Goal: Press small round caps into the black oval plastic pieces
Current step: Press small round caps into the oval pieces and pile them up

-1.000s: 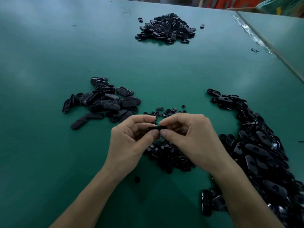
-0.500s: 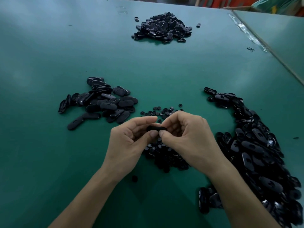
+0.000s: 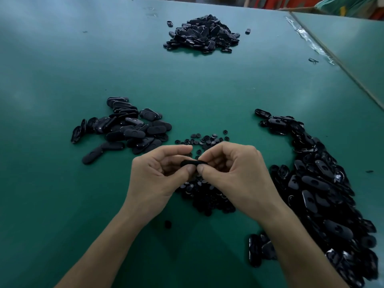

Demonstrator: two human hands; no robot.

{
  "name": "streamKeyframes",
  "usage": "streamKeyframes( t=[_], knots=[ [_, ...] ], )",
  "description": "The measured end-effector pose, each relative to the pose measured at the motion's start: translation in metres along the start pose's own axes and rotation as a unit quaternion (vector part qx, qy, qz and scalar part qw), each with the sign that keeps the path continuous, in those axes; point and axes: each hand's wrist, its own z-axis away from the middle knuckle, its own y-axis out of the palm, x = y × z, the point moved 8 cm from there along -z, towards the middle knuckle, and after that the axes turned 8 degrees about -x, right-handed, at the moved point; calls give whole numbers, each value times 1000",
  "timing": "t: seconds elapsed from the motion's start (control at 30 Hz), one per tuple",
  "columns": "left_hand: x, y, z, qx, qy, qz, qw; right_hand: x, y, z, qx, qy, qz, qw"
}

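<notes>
One black oval piece point(image 3: 192, 163) is held edge-on between both hands, just above a pile of small round caps point(image 3: 207, 196). My left hand point(image 3: 158, 175) pinches its left end with thumb and fingers. My right hand point(image 3: 234, 173) pinches its right end, thumb tip beside the left thumb. Whether a cap sits in the piece is hidden by the fingers. A pile of oval pieces point(image 3: 126, 127) lies to the left, and a large heap of oval pieces point(image 3: 320, 183) runs down the right.
A third heap of black pieces point(image 3: 203, 36) sits far back on the green table point(image 3: 62, 183). One stray cap point(image 3: 168, 224) lies near my left wrist. The table's right edge, with a strip of tape point(image 3: 307, 36), runs diagonally at the upper right.
Both hands stay together on the same oval piece, with only slight shifts of the fingers and of the camera.
</notes>
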Motion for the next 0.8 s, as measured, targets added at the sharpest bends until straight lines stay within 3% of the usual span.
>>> streamKeyframes(
  t=[0.17, 0.27, 0.37, 0.47, 0.57, 0.8],
  knots=[
    [-5, -3, 1, -21, 44, -37, 998, -2, -4, 0, 13, 8, 19, 1000],
    [-11, -18, -2, -86, 90, -98, 987, -9, -23, 0, -22, 5, 123, 992],
    [-15, -47, -13, -174, 114, -147, 967, -27, -54, -2, -47, 39, 277, 959],
    [-15, -74, -21, -230, 109, -191, 948, -56, -78, -1, -22, 145, 368, 918],
    [-14, -88, -25, -246, 108, -265, 926, -69, -82, 3, 5, 200, 375, 905],
    [-13, -101, -30, -269, 96, -365, 886, -73, -83, 5, -13, 185, 326, 927]
  ],
)
